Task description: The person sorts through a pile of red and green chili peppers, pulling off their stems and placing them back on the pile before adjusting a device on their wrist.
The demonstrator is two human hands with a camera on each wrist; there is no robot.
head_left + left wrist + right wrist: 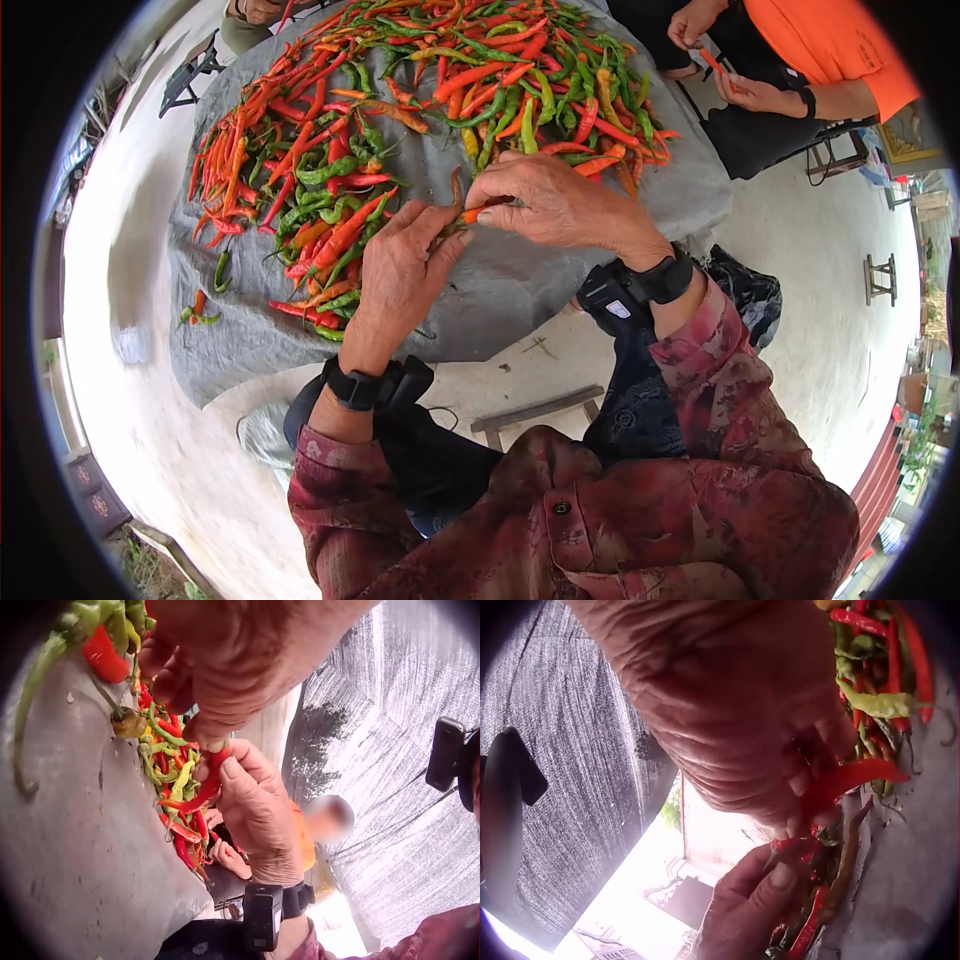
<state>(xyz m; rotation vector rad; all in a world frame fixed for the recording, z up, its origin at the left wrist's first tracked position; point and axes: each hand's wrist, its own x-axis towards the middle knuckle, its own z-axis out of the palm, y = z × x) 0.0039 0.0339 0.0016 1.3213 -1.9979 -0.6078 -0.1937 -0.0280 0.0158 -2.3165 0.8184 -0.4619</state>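
Observation:
Both hands meet over the near edge of the pepper pile. My right hand (565,205) grips a red chili pepper (202,787) between thumb and fingers, its pointed end sticking out past them. The thumb and forefinger of my left hand (400,265) pinch the pepper's stem end, fingertips right against those of the right hand. In the right wrist view the red body (847,780) shows below the right palm, partly hidden by fingers. A brownish chili pepper (457,188) is just beyond the fingertips.
Red, green and yellow chili peppers (340,165) are heaped over a grey cloth (500,290). A few small ones (200,308) lie apart at left. Across the right corner, a person in an orange shirt (830,45) holds a red pepper. A wooden stool (880,280) stands at right.

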